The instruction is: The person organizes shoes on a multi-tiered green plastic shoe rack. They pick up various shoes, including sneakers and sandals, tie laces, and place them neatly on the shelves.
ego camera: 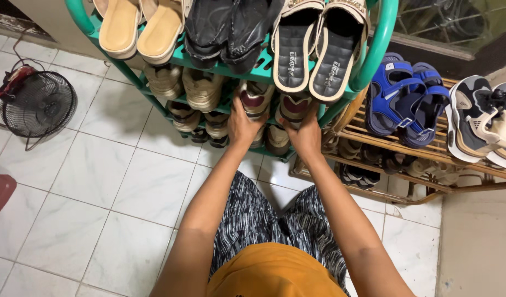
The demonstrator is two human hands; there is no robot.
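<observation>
My left hand (pixel 241 124) and right hand (pixel 306 135) each have fingers wrapped around the heel of a maroon-and-cream shoe (pixel 256 98), its mate (pixel 294 105) just beside it. Both sit on the green rack (pixel 380 41), second shelf, not yet clear of it. Above my fingers lie grey slippers (pixel 313 49); rightward, blue sandals (pixel 404 99).

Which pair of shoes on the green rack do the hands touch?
The maroon-and-white sneakers on the second shelf: left hand on one, right hand on the other. The tan sandals and grey slippers lie untouched on the top shelf.
</observation>
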